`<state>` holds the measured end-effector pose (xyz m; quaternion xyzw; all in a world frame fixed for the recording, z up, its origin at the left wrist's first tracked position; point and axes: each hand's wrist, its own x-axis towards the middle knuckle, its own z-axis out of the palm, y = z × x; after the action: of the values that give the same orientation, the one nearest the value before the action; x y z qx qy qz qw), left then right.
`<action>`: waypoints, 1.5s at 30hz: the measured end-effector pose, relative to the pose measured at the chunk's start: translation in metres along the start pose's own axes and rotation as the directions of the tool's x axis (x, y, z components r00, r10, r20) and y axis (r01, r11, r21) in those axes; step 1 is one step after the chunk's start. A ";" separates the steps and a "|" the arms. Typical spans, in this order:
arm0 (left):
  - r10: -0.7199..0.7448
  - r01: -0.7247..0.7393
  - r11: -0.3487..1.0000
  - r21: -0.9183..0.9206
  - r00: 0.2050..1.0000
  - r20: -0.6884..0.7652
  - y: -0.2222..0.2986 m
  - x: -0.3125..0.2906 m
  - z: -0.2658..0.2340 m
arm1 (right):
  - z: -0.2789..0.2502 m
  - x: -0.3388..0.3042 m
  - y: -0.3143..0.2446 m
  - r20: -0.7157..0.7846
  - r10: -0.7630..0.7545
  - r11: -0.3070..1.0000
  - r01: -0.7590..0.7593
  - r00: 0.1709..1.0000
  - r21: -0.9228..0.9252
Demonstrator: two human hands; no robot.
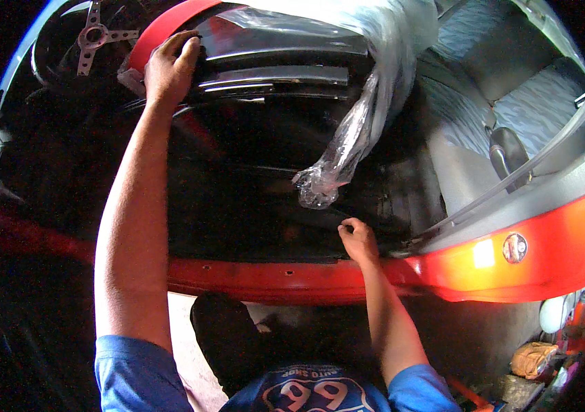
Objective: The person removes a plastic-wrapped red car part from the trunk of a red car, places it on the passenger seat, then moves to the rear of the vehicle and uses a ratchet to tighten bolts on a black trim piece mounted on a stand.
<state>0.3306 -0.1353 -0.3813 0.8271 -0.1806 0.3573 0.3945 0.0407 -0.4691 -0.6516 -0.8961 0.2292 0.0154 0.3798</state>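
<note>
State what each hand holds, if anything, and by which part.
The left hand is over the edge of the red curved piece; whether it grips cannot be told. The right hand has bunched fingers; whether they hold anything cannot be told.

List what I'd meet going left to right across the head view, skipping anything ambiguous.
Three-spoke steering wheel → left hand → bunched tip of the clear plastic sheeting → right hand → round badge.
</note>
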 end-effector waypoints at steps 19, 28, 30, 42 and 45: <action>0.054 -0.055 0.998 0.011 0.998 0.039 -0.006 -0.001 -0.004 | 0.013 0.006 0.003 -0.198 0.054 0.926 -0.123 0.979 -0.357; 0.087 -0.082 0.994 0.070 0.994 -0.065 0.021 -0.009 -0.005 | 0.061 0.062 -0.038 0.252 -0.101 0.805 0.228 0.962 -0.548; 0.117 -0.112 0.991 0.076 0.991 -0.064 0.030 -0.011 -0.006 | 0.068 0.071 -0.033 0.288 -0.056 0.811 0.211 0.956 -0.545; 0.033 -0.032 0.995 0.095 0.999 -0.011 0.030 -0.010 -0.005 | 0.072 0.042 0.001 0.530 -0.486 0.512 0.718 0.695 -0.472; 0.020 -0.020 0.999 0.025 0.999 0.026 0.029 -0.011 -0.006 | 0.075 0.039 0.009 0.525 -0.470 0.594 0.694 0.709 -0.407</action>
<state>0.3035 -0.1483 -0.3709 0.8348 -0.1894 0.3528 0.3778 0.0832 -0.4385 -0.7192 -0.9714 -0.1734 0.1220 0.1072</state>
